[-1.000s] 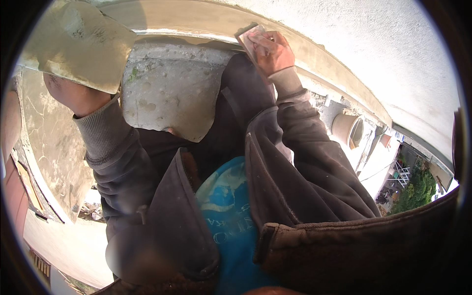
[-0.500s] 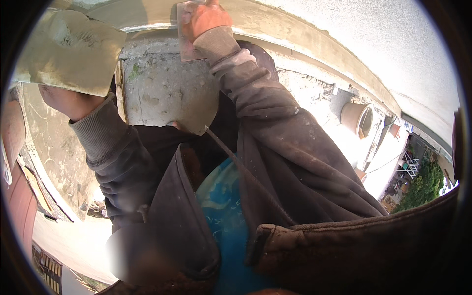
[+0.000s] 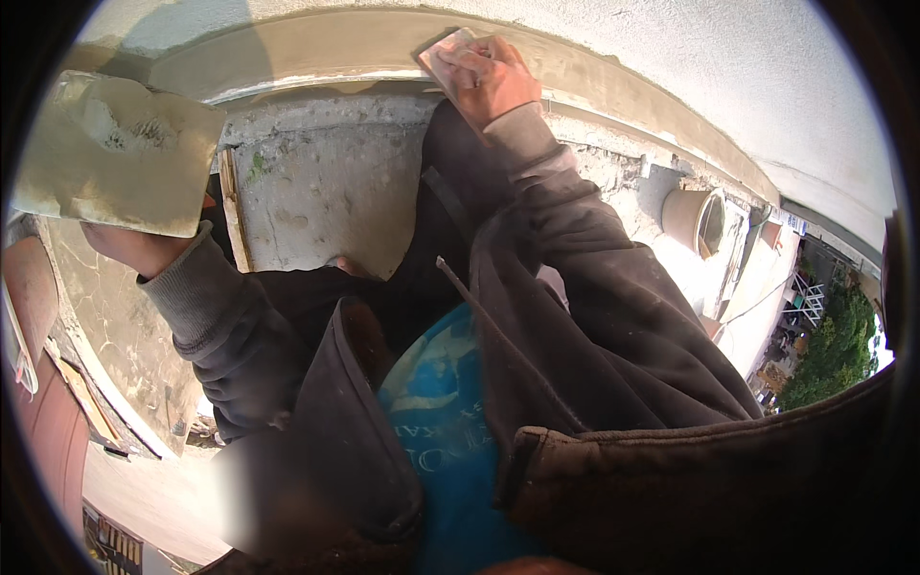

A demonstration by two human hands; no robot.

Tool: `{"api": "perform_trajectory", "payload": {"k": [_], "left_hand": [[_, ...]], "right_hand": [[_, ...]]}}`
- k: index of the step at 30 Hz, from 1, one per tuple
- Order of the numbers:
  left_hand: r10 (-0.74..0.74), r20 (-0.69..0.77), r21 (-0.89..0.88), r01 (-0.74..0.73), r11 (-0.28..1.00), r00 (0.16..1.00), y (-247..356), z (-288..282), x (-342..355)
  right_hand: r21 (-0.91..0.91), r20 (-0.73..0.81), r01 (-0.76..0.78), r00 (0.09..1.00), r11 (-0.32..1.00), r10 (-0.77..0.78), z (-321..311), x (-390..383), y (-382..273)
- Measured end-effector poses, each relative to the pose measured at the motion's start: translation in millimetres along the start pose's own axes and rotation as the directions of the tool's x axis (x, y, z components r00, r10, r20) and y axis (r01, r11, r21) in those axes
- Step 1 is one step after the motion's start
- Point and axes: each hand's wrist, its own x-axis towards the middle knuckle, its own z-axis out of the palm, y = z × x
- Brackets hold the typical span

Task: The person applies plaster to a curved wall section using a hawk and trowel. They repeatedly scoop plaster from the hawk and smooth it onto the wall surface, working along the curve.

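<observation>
My right hand (image 3: 494, 81) is closed on a flat rectangular plastering trowel (image 3: 445, 50). The trowel lies against a band of smooth, wet-looking grey-beige mortar (image 3: 345, 40) along the wall. At the left, my left hand (image 3: 134, 247) is under a square plasterer's hawk (image 3: 115, 187) and holds it up; its fingers are mostly hidden by the board. Some rough mortar (image 3: 134, 125) sits on the hawk's top, towards its far side.
Below the band runs a rough concrete surface (image 3: 326, 182), with a wooden strip (image 3: 232, 206) at its left. A beige bucket (image 3: 692, 220) lies on its side at the right. Farther off are green plants (image 3: 834, 340) and a white metal rack (image 3: 805, 299).
My right hand has moved right along the mortar band with the trowel, which has tilted. The hawk in my left hand has shifted slightly down and left.
</observation>
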Motion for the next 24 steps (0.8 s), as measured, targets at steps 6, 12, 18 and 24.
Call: {"api": "perform_trajectory", "payload": {"k": [6,12,18,24], "left_hand": [[0.164,0.015,0.095,-0.165,0.982,0.986,-1,24,9],[0.183,0.068,0.164,-0.192,0.968,0.981,-63,27,6],[-0.335,0.272,-0.783,0.41,0.468,0.902,13,62,-42],[-0.174,0.125,-0.847,0.196,0.494,0.977,107,110,-45]], "right_hand": [[-0.014,0.128,0.074,0.989,0.997,-0.072,58,42,-99],[-0.237,0.005,-0.229,0.972,0.944,0.236,-36,-19,104],[0.259,0.023,-0.513,0.851,0.818,0.525,-117,-43,172],[0.568,0.521,-0.508,0.831,-0.647,-0.195,-109,-61,48]]}}
